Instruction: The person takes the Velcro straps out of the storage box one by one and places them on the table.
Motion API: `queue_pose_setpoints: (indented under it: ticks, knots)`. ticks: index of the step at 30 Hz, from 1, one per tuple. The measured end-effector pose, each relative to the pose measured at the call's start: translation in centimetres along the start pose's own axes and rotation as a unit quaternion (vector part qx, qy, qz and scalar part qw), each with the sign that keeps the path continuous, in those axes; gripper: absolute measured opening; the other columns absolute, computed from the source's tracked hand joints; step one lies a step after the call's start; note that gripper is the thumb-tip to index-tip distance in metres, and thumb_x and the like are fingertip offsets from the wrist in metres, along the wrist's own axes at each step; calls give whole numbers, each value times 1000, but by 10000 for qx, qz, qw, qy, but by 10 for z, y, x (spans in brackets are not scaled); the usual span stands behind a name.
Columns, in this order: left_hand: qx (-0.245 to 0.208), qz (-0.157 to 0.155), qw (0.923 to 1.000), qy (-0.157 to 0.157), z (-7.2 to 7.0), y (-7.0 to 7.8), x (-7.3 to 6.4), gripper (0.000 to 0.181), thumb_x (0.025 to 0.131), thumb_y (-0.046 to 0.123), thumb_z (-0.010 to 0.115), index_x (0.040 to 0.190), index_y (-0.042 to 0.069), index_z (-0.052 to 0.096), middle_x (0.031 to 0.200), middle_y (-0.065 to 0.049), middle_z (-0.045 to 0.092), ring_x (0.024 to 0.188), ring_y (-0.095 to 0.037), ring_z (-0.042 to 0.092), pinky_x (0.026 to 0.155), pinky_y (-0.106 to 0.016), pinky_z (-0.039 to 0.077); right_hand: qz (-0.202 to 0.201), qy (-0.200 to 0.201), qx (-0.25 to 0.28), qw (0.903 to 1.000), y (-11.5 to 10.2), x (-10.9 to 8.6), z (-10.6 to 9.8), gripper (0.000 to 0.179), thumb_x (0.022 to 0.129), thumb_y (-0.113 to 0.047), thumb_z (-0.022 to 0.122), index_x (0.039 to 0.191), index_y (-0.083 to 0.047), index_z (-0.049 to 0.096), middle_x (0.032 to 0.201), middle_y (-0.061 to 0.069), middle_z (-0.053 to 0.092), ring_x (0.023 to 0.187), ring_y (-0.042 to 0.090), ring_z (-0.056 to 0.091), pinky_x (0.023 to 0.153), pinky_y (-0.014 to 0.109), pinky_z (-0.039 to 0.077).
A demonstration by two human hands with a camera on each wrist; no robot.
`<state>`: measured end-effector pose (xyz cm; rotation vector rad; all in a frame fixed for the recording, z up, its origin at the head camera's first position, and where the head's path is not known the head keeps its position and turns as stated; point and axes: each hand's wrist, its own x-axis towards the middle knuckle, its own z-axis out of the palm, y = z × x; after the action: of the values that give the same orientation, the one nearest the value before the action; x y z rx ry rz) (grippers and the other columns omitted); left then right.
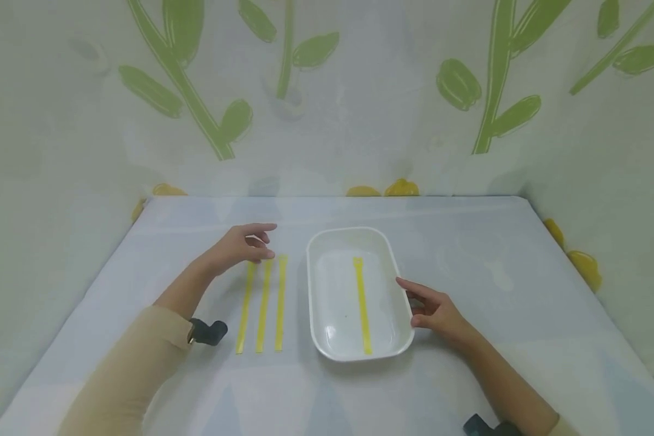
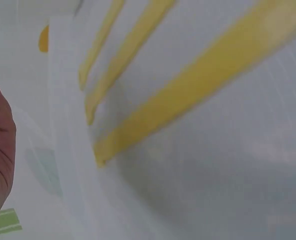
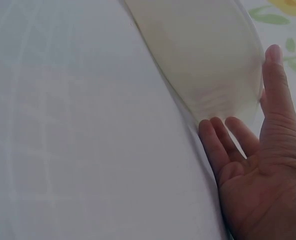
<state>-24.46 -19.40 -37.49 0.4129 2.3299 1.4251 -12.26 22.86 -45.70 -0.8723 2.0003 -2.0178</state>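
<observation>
A white rectangular tray (image 1: 329, 303) with rounded corners stands in mid-table. Inside it lies one long flat yellow strip (image 1: 362, 309) with a slightly wider far end. Three similar strips (image 1: 263, 312) lie side by side on the table, left of the tray. Over their far ends hovers my left hand (image 1: 242, 243), fingers loosely bent and thumb apart from them; the left wrist view shows nothing between its fingers, with part of the hand out of frame. My right hand (image 1: 435, 312) touches the tray's right side with its fingertips (image 3: 205, 125), fingers fairly straight.
A pale cloth covers the table (image 1: 479, 260). Behind it rises a light wall covering (image 1: 381, 109) printed with green stems and leaves. Dark wrist devices (image 1: 209, 332) sit on both forearms.
</observation>
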Motion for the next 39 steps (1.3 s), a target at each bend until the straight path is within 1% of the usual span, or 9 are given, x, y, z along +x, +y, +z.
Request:
queue_pose_setpoints:
  ticks: [5,10,16,20,23,27,33,36,39]
  knots:
    - [-281,132,9992,-243,14,19,12,65,81,11,74,140,9,46,118,-24,46,95,-17,61,80,-35,55,-15,-43,119,9999,0,0,0,68,85,-14,70,142,3,37,141,-6,49,111,12,59,84,28,54]
    - [-380,146,9982,-435,26,41,22,64,80,11,74,139,12,48,123,-25,46,101,-21,59,84,-37,53,-11,-26,-8,10000,-1,1,1,68,85,-11,70,142,3,36,142,-7,48,110,12,59,83,28,54]
    - [-269,53,9970,-721,39,63,39,62,82,11,72,139,14,48,125,-23,48,103,-23,60,89,-39,52,97,56,-86,9999,-2,3,1,68,85,-11,70,142,2,37,140,-9,49,108,12,60,81,29,55]
    - [-69,4,9939,-1097,52,73,49,60,83,12,71,139,13,48,127,-22,51,104,-26,61,90,-37,52,134,54,-10,9999,-2,2,-1,68,85,-11,70,142,1,37,141,-9,49,110,11,59,82,28,55]
    - [-2,-42,9901,-1401,64,80,57,61,84,12,71,140,11,46,129,-23,50,108,-31,60,88,-34,53,114,37,36,9999,-1,2,-2,67,85,-10,70,143,0,37,141,-8,49,111,11,59,83,28,54]
    - [-253,-239,9868,-1580,82,85,68,63,84,9,71,141,7,44,129,-22,50,111,-35,59,86,-31,54,103,72,3,9999,-1,2,-3,67,85,-8,69,143,-1,37,139,-7,50,111,11,59,82,28,54]
    - [-450,-641,9826,-1683,109,85,82,62,84,8,71,139,1,43,121,-17,57,105,-25,61,84,-30,54,218,133,-166,9995,-3,2,-2,66,85,-7,69,142,1,37,138,-11,50,108,10,60,82,29,55]
    - [-471,-978,9806,-1634,121,82,87,63,83,9,72,138,0,44,117,-14,60,97,-18,62,83,-28,55,284,176,-243,9991,-3,2,-2,66,85,-8,69,143,0,37,138,-13,50,108,9,60,82,28,54]
    - [-492,-1270,9802,-1435,132,79,90,63,80,9,75,135,0,46,114,-13,61,87,-14,62,79,-26,55,246,156,-162,9994,-3,3,-3,66,85,-9,69,142,1,37,138,-13,50,110,10,59,83,27,54]
